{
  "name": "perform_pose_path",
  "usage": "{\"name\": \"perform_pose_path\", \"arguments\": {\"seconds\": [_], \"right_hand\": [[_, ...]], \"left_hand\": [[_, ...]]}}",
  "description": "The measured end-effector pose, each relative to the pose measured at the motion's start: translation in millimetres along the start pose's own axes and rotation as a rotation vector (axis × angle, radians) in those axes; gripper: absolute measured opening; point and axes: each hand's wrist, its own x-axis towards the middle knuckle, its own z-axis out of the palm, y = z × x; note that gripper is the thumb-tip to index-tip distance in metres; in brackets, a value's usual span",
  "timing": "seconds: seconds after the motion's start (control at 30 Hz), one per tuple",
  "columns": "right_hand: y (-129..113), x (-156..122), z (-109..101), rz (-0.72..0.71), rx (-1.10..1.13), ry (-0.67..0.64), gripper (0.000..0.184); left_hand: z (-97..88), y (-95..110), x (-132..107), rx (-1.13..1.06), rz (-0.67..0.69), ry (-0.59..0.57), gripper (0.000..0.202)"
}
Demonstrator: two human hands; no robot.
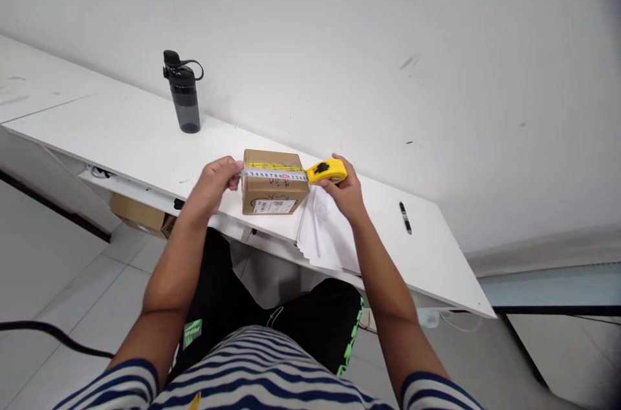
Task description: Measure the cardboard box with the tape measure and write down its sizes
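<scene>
A small cardboard box (276, 189) with a white label on its near side sits on the white desk. Across its top runs the drawn-out blade of a yellow tape measure (328, 171). My right hand (348, 190) is closed around the tape measure's case at the box's right edge. At the left edge, my left hand (219, 180) pinches the blade's end between thumb and finger. White sheets of paper (327, 229) lie under my right wrist, beside the box.
A dark water bottle (185, 96) stands at the desk's back left, near the wall. A black pen (405, 217) lies to the right on the white desk (427, 268). Another cardboard box (140, 213) is below the desk at left.
</scene>
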Motion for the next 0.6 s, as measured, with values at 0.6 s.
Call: {"name": "perform_pose_path", "arguments": {"seconds": [0.6], "right_hand": [[33, 35, -6, 0.077, -0.139, -0.094, 0.081]], "left_hand": [[-7.0, -18, 38, 0.922, -0.106, -0.060, 0.045]]}}
